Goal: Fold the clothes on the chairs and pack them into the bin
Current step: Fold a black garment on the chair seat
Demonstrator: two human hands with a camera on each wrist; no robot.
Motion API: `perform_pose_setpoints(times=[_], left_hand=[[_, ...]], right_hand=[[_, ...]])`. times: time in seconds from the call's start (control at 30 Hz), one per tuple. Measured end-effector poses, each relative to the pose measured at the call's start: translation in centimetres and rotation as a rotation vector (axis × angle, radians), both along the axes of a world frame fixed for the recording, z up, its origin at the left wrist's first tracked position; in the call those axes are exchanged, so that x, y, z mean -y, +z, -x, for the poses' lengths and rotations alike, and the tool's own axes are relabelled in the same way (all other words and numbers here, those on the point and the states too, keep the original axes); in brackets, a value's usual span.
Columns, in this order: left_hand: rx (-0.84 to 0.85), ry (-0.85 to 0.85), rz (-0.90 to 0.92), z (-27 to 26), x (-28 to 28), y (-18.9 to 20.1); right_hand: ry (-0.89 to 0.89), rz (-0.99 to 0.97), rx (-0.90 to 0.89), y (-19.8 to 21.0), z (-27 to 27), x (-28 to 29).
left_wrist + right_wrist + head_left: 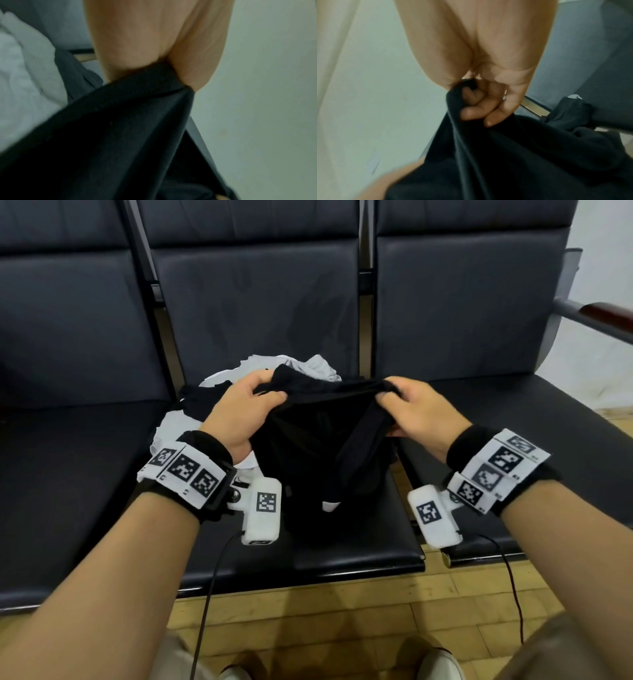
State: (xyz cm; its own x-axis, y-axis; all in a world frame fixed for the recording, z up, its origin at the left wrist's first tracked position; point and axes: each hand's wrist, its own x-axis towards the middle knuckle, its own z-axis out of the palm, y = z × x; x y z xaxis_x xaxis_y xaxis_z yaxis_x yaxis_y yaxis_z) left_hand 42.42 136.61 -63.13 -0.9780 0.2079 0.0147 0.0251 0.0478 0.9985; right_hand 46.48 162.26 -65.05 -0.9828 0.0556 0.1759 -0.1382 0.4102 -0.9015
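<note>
left hand (239, 409): grips top edge of the black garment (318, 446), thumb over the fabric, fingers curled under. Left wrist view confirms it: hem bunched between thumb and palm (154, 47).
right hand (419, 414): pinches the same top edge at its other end, fingers (481, 108) curled round a fold of the fabric.
black garment: held up between both hands above the middle chair seat (359, 549); top edge stretched roughly level from hand to hand, the rest hangs down in loose folds, lower part resting on the seat. Small white patch (330, 506) shows near the bottom of the hanging part; can't tell what it is.
white garment (301, 364): crumpled on the middle seat behind and to the left of the black one, partly covered by it and by the left hand. More white fabric shows under the left wrist.
other dark cloth (195, 398): lies on the seat left of the left hand, beside the white garment; type unclear.
chairs: row of three dark padded seats; left seat (68, 474) and right seat (548, 440) carry no clothes in view.
wrist rigs: marker bands and white camera modules on both wrists, cables hang to the wooden floor (359, 611).
bin: not in any view.
</note>
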Motion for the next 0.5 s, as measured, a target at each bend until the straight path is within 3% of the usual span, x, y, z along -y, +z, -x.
perform_pose_setpoints(times=[0.07,0.13,0.23,0.3,0.37,0.4,0.5], left_hand=[[-0.113,0.087,0.148,0.3,0.5,-0.4],[-0.19,0.136,0.246,0.2,1.0,-0.2],[-0.144,-0.073,0.233,-0.2,2.0,0.5],[-0.157,-0.169,0.415,-0.2,2.7,0.8],[-0.244,-0.076,0.66,0.4,3.1,0.4],[-0.26,0.002,0.7,0.6,3.1,0.2],[-0.119,0.207,0.599,0.7,3.2,0.0]], right_hand=[[-0.01,0.24,0.033,0.4,0.0,-0.3],[-0.066,0.353,0.028,0.9,-0.1,-0.7],[-0.179,0.369,0.019,1.3,-0.1,-1.4],[-0.24,0.332,0.026,1.1,0.2,-2.0],[-0.28,0.227,0.015,0.8,0.1,-2.4],[-0.304,0.08,-0.002,0.5,0.2,-2.9],[-0.333,-0.415,-0.004,0.1,0.0,-3.8]])
